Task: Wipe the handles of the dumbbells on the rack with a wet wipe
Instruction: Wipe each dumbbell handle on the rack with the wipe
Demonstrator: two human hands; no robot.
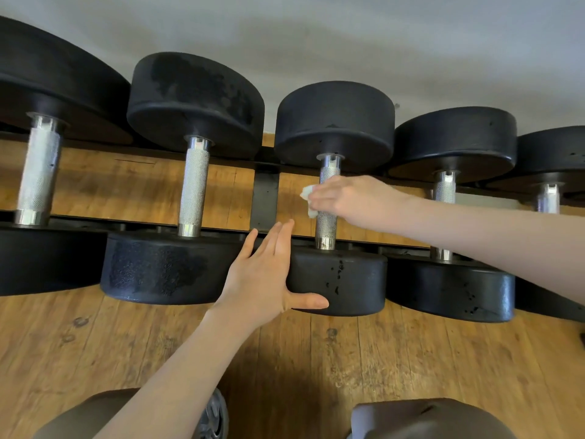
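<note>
Right grip (pixel 343 198): you clasp the wet wipe (pixel 308 198) around the middle dumbbell's handle (pixel 326 223).
Left grip (pixel 269 274): released, fingers straight, resting against that dumbbell's near head (pixel 348 280).

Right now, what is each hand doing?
Left hand: open, fingers straight against the black rubber dumbbell head.
Right hand: gripping the white wet wipe around the knurled steel handle.

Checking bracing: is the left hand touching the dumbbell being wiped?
Touching. The head view shows the left hand lying flat against that dumbbell's near weight head, thumb along its front.
</note>
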